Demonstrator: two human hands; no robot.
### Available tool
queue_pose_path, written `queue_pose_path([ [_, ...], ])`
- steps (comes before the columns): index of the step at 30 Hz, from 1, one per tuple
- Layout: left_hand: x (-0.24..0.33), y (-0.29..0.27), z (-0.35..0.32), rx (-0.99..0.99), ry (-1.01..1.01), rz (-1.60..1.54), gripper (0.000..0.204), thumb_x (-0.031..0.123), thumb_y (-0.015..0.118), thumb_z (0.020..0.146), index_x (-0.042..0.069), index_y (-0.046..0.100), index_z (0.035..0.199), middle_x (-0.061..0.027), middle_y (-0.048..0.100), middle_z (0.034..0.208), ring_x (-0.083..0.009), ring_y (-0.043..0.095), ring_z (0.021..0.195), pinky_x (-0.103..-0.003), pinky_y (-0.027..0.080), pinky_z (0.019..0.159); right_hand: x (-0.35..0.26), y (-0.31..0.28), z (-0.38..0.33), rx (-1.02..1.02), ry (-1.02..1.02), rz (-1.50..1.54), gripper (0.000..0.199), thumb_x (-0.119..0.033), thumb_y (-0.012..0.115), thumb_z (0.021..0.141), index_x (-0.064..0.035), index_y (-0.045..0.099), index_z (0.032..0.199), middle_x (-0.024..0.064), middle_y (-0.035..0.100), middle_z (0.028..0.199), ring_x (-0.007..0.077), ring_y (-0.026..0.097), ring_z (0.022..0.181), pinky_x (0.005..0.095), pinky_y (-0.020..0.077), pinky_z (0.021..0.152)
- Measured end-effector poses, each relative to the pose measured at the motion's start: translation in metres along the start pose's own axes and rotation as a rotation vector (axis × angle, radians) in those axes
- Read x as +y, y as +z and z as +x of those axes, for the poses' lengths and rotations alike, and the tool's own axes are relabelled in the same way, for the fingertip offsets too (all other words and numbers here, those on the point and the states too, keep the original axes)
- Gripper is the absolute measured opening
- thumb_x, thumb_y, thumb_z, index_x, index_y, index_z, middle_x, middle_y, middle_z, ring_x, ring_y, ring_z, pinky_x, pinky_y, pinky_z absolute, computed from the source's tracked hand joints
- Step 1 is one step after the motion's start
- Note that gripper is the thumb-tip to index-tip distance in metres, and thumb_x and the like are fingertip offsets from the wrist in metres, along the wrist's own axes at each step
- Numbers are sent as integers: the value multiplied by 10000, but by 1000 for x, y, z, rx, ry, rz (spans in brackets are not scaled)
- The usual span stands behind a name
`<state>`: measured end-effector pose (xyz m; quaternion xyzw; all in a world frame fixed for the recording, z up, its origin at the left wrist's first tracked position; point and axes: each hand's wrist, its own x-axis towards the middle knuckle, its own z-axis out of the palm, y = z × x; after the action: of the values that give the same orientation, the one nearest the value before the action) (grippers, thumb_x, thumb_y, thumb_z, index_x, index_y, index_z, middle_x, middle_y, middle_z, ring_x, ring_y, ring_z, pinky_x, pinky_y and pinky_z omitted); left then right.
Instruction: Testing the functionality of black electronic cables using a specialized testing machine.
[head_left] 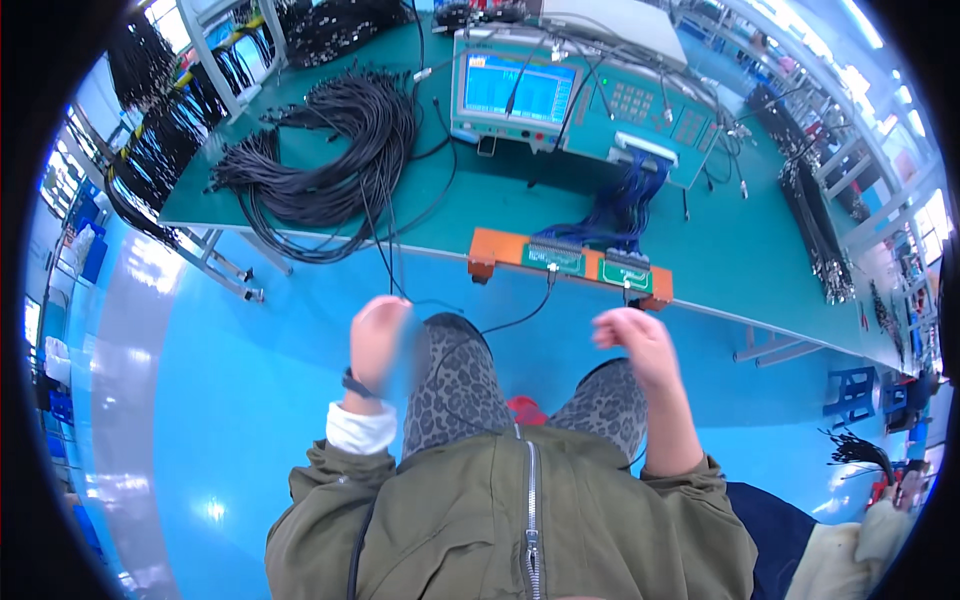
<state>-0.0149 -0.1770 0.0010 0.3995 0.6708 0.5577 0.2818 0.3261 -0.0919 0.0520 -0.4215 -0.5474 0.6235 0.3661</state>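
My left hand [376, 345] is in front of the table edge, partly smeared by motion, with its fingers closed where thin black cables [388, 262] hang down from a coiled bundle. My right hand [638, 342] is curled just below the right end of an orange fixture [510, 247]; what its fingers hold, if anything, is hidden. Two green circuit boards [626, 272] are mounted on that fixture. One black cable [525, 318] runs from the left board's white plug toward my lap. A short plug end shows at the right board, close above my right hand.
A large black cable bundle [345, 150] lies on the green table [470, 190]. Behind the fixture stands a tester [625, 105] with a lit screen, joined to the boards by blue wires [630, 200]. More cables [815, 235] lie at the right. A blue stool [852, 395] stands on the floor.
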Motion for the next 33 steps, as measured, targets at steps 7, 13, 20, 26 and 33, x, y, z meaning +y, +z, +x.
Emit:
queue_pose_path([
  [7, 50, 40, -64, -540, 697, 145, 75, 92, 653, 742, 33, 625, 779, -61, 569, 789, -215, 516, 641, -288, 424, 610, -45, 146, 68, -450, 499, 385, 294, -280, 489, 935, -14, 537, 1050, 77, 607, 791, 158, 565, 662, 250, 487, 700],
  [13, 56, -10, -77, -398, 428, 443, 143, 109, 650, 736, 51, 649, 866, -41, 608, 723, -200, 545, 591, -278, 433, 559, -52, 138, 74, -775, 47, 950, 243, -216, 400, 970, -44, 519, 1095, -8, 420, 631, 78, 332, 520, 214, 272, 485],
  [20, -10, -70, -47, 59, 131, 127, 190, 83, 583, 787, -13, 620, 947, -62, 640, 742, -186, 553, 579, -278, 454, 547, 14, 130, 42, -739, 187, 654, 261, -201, 379, 978, -14, 529, 1083, 14, 445, 630, 89, 348, 538, 226, 317, 555],
  [26, 34, -39, -45, 355, -248, -854, 167, 97, 509, 851, -31, 564, 943, -52, 587, 690, -163, 494, 530, -267, 444, 525, 25, 135, 27, -1002, 225, 799, 262, -191, 393, 969, -5, 544, 1076, 33, 477, 648, 98, 393, 568, 228, 345, 589],
  [33, -13, -62, -33, 231, -656, -1667, 222, 223, 429, 924, 43, 474, 802, -7, 470, 606, -119, 409, 487, -249, 395, 473, 20, 101, 6, -1260, 55, 496, 207, -138, 496, 902, -8, 623, 1002, 95, 585, 708, 173, 464, 627, 317, 379, 703],
])
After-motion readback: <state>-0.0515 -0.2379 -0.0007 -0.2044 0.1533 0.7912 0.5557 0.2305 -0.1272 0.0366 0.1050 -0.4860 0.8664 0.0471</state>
